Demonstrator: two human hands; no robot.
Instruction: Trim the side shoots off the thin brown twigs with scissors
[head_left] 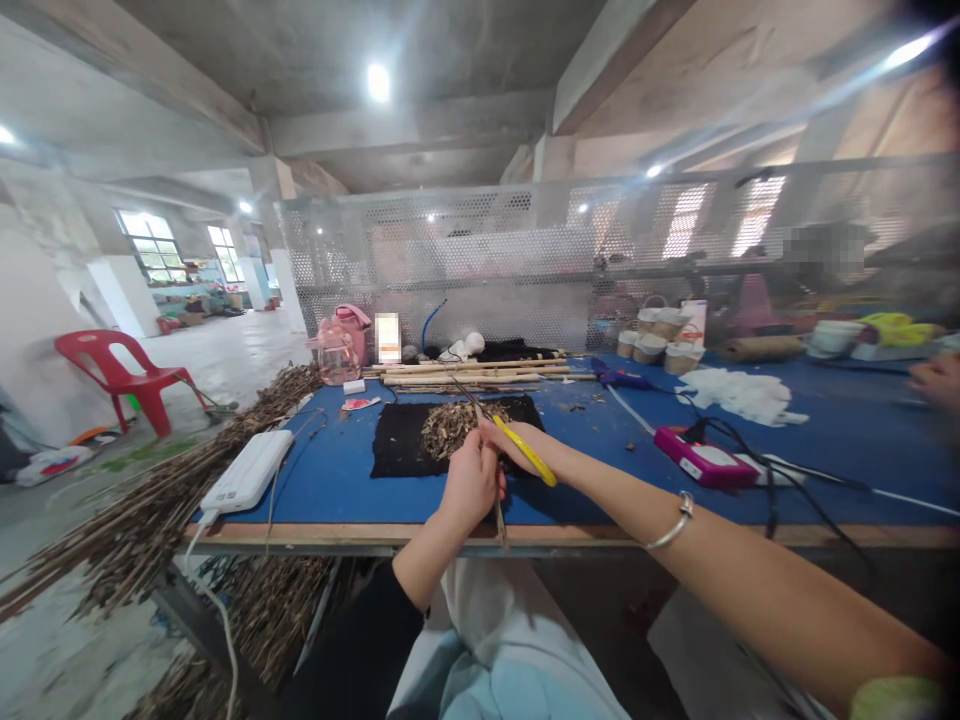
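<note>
My left hand (pixel 471 480) is closed around a thin brown stem (pixel 501 525), whose lower end hangs toward the table's front edge. Touching it from the right, my right hand (pixel 517 440) grips a tool with a curved yellow handle (pixel 534 455); its working end is hidden. Both hands are above the near right side of a heap of short brown stem pieces (pixel 442 430). Under the heap lies a black cloth (pixel 388 450) on the blue tabletop (pixel 592 490).
Pale sticks (pixel 472 377) lie behind the cloth. A white power bank (pixel 247 470) sits left, a magenta box with cables (pixel 705 460) right. Long dry stems (pixel 150 500) lean by the table's left end. Another person's hand (pixel 937 380) shows at far right.
</note>
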